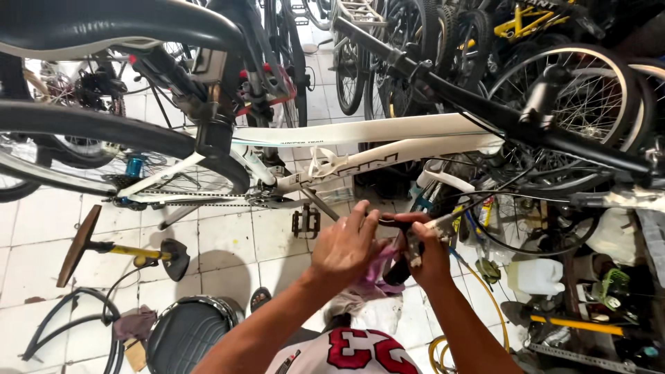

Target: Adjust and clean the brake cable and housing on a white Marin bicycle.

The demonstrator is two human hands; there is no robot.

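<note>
A white bicycle frame stands raised in front of me, its black handlebar running to the right. My left hand pinches a thin black cable at the fingertips. My right hand is closed on a black-handled plier-like tool whose metal jaws meet the cable. A purple rag hangs beneath both hands. A black pedal hangs just left of my left hand.
A yellow-handled floor pump lies on the white tiled floor at left, beside a black saddle and a loose tyre. Several bicycles and wheels crowd the back and right. A white jug sits at the lower right.
</note>
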